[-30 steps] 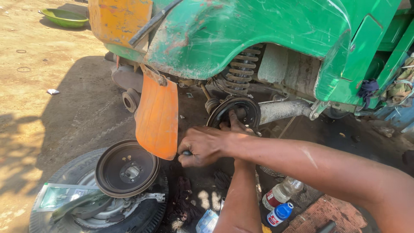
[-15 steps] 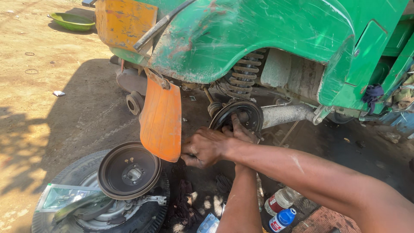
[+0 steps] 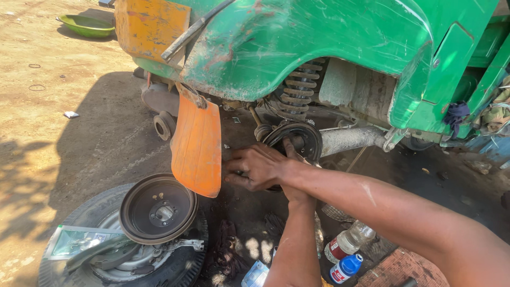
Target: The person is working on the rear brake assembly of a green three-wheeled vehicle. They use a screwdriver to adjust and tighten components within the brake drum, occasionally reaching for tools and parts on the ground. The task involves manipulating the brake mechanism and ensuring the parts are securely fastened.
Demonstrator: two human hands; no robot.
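A green three-wheeled vehicle (image 3: 329,42) stands with its wheel off, showing a round dark brake plate (image 3: 305,139) on the axle under a coil spring (image 3: 297,93). My right hand (image 3: 257,167) reaches across from the right. It sits at the plate's lower left, beside an orange mud flap (image 3: 197,143), fingers curled on something small and dark that I cannot make out. My left hand (image 3: 289,151) comes up from below. It is mostly hidden under the right hand, with one finger lying on the plate.
A brake drum (image 3: 158,208) lies on the removed tyre (image 3: 79,223) at lower left, with a clear plastic packet (image 3: 69,240). Two bottles (image 3: 348,250) stand by my right arm. Dark rags (image 3: 228,250) lie on oily ground. A green basin (image 3: 87,25) sits far left.
Both hands stay at the brake plate and shift only slightly. The view has moved a little, so the vehicle and drum appear further right and lower.
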